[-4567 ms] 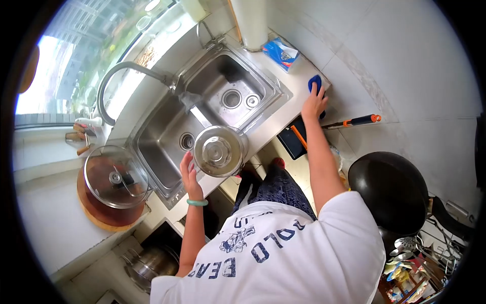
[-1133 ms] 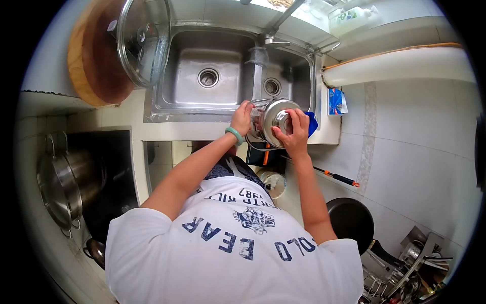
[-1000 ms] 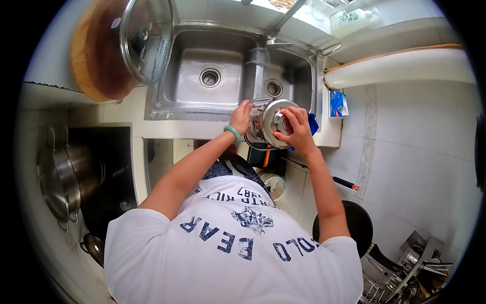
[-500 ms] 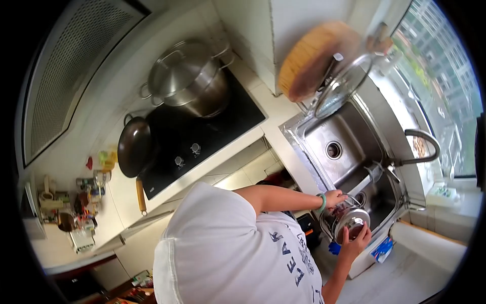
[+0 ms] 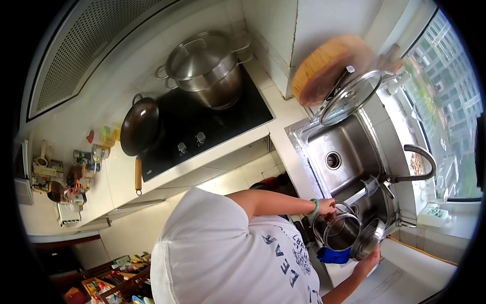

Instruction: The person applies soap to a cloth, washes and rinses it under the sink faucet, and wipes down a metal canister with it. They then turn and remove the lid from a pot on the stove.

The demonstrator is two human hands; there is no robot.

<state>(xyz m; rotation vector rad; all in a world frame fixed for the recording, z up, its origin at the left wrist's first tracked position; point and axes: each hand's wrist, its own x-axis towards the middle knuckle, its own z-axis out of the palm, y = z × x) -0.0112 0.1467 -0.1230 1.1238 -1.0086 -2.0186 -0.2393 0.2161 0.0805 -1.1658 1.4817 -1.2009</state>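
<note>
My left hand (image 5: 328, 206), with a green bangle at the wrist, is closed on the near side of a steel pot (image 5: 342, 232) at the front edge of the sink. The pot's mouth shows open, with a wire handle around it. Just right of the pot, my right hand (image 5: 370, 257) grips a round steel lid (image 5: 368, 239), tilted and apart from the pot. A blue cloth (image 5: 332, 255) lies below the pot on the counter.
The double sink (image 5: 344, 152) has a curved faucet (image 5: 422, 175) behind it. A glass lid (image 5: 352, 96) leans near a round wooden board (image 5: 324, 68). On the black cooktop (image 5: 223, 129) stand a large steamer pot (image 5: 212, 83) and a wok (image 5: 139, 126).
My right hand has lifted the lid off the pot and moved it to the right, uncovering the pot's mouth. My left hand stays on the pot. The view has turned toward the cooktop since earlier.
</note>
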